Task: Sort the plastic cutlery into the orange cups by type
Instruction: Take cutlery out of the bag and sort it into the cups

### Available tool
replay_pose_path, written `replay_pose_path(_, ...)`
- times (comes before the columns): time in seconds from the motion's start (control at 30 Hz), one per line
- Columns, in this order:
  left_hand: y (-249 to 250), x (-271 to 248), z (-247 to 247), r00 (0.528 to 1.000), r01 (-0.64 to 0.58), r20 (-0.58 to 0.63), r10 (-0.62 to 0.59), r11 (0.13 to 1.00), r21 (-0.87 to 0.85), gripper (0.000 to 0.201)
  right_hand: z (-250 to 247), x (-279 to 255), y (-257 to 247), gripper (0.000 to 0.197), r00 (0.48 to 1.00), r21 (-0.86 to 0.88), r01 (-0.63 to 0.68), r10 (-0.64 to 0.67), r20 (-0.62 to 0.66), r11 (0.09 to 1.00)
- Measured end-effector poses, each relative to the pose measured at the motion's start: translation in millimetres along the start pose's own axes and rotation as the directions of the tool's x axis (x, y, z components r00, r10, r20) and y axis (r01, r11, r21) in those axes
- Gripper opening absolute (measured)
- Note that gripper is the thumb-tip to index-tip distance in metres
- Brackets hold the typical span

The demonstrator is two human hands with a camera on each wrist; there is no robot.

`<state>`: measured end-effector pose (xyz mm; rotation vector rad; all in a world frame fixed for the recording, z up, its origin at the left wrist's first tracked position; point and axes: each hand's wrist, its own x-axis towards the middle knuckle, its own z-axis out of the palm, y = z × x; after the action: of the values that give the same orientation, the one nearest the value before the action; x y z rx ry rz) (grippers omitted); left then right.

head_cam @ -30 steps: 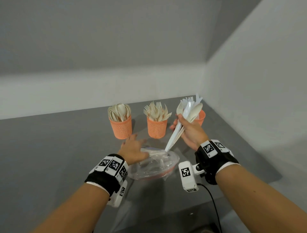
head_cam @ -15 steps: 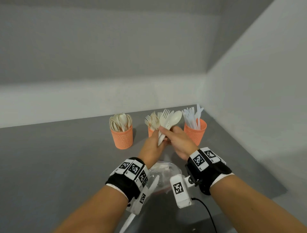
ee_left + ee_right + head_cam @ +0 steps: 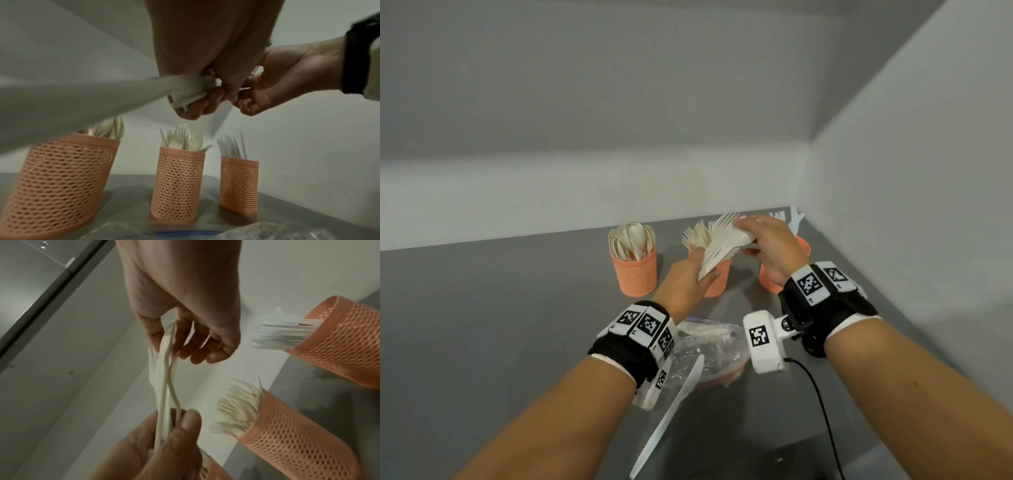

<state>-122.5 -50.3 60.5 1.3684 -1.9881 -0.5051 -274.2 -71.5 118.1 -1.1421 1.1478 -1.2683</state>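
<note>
Comparing with a second ago, I see the bundle of forks and a spoon [image 3: 717,245] now pinched at its handles by my left hand [image 3: 683,279], my right hand [image 3: 770,245] fingering its heads above the middle orange cup [image 3: 717,282], so sorting can proceed.

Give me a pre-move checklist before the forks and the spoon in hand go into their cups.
1. Left hand grips the bundle by the handles: ok.
2. Right hand pinches the bundle's top ends: ok.
3. Bundle is one type only: not ok, a spoon sits among the forks.
4. Spoon cup, fork cup and knife cup upright: ok.
5. All loose cutlery collected: not ok, a white knife lies by the plastic bag.
6. Room left in the fork cup: cannot tell.
</note>
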Motion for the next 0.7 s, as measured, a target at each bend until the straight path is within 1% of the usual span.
replay_pose_path(0.07, -4.1, -3.1, -3.7, 1.0, -0.001, 0.014, 0.001, 1.0, 0.001, 0.033, -3.5, 4.2, -1.6, 0.02, 1.0, -0.004, 0.002, -0.002, -0.006, 1.0)
replay_pose_path(0.13, -11.0, -7.8, -5.3, 0.999, 0.019, 0.046, -0.018, 1.0, -0.006, 0.031, -5.3, 7.9, -5.9, 0.022, 0.998, 0.064, 0.025, -0.021, -0.056, 0.998)
replay_pose_path(0.2, -20.5, -13.3, -5.4, 0.995, 0.047, 0.085, -0.044, 0.999, -0.027, 0.025, -7.0, 9.4, -11.4, 0.018, 0.989, 0.247, 0.064, -0.028, -0.145, 0.967)
replay_pose_path(0.27, -28.7, -18.9, -7.0, 0.993, 0.093, 0.084, -0.085, 0.991, -0.096, 0.014, -9.7, 8.5, -17.1, 0.016, 0.97, 0.431, 0.142, -0.037, -0.242, 0.891)
replay_pose_path(0.33, -34.7, -24.3, -10.1, 0.986, 0.168, 0.05, -0.161, 0.965, -0.201, 0.021, -13.6, 5.4, -18.7, 0.017, 0.939, 0.498, 0.225, -0.049, -0.342, 0.838)
replay_pose_path(0.37, -36.3, -26.5, -12.2, 0.977, 0.213, 0.042, -0.209, 0.944, -0.251, 0.026, -14.6, 2.8, -16.9, 0.018, 0.928, 0.496, 0.239, -0.047, -0.369, 0.835)
replay_pose_path(0.4, -37.7, -28.8, -14.3, 0.966, 0.256, 0.047, -0.254, 0.919, -0.299, 0.029, -14.1, -1.7, -13.7, 0.019, 0.929, 0.463, 0.217, -0.037, -0.367, 0.859)
replay_pose_path(0.43, -39.2, -30.8, -16.2, 0.955, 0.294, 0.061, -0.291, 0.894, -0.339, 0.03, -12.1, -7.0, -8.1, 0.019, 0.942, 0.38, 0.16, -0.025, -0.336, 0.911)
replay_pose_path(0.47, -40.4, -32.8, -17.6, 0.945, 0.325, 0.082, -0.318, 0.868, -0.375, 0.03, -8.7, -14.3, -0.8, 0.019, 0.964, 0.23, 0.075, -0.011, -0.266, 0.97)
replay_pose_path(0.5, -41.1, -34.5, -18.7, 0.937, 0.347, 0.106, -0.334, 0.843, -0.412, 0.03, -4.7, -22.5, 8.0, 0.021, 0.987, -0.004, -0.024, 0.023, -0.159, 1.0)
replay_pose_path(0.53, -41.6, -35.8, -19.0, 0.931, 0.362, 0.129, -0.341, 0.819, -0.445, 0.03, -0.7, -31.9, 17.9, 0.023, 0.995, -0.291, -0.098, 0.094, -0.028, 0.952)
replay_pose_path(0.57, -41.9, -37.1, -18.9, 0.928, 0.37, 0.145, -0.344, 0.801, -0.471, 0.031, 4.0, -40.8, 29.6, 0.027, 0.975, -0.555, -0.119, 0.203, 0.092, 0.824)
replay_pose_path(0.6, -42.2, -38.6, -18.6, 0.926, 0.374, 0.151, -0.346, 0.79, -0.486, 0.031, 8.8, -49.6, 42.8, 0.031, 0.929, -0.739, -0.096, 0.326, 0.173, 0.666)
replay_pose_path(0.63, -42.3, -40.2, -17.8, 0.926, 0.374, 0.149, -0.348, 0.784, -0.496, 0.03, 13.3, -57.5, 56.6, 0.035, 0.874, -0.844, -0.057, 0.436, 0.216, 0.533)
replay_pose_path(0.67, -42.4, -41.3, -17.0, 0.927, 0.371, 0.147, -0.346, 0.776, -0.51, 0.028, 17.8, -63.1, 70.3, 0.039, 0.826, -0.896, -0.03, 0.515, 0.228, 0.444)
replay_pose_path(0.7, -42.1, -43.3, -15.4, 0.928, 0.369, 0.158, -0.339, 0.762, -0.532, 0.025, 21.5, -69.0, 84.0, 0.043, 0.798, -0.919, -0.034, 0.564, 0.212, 0.393)
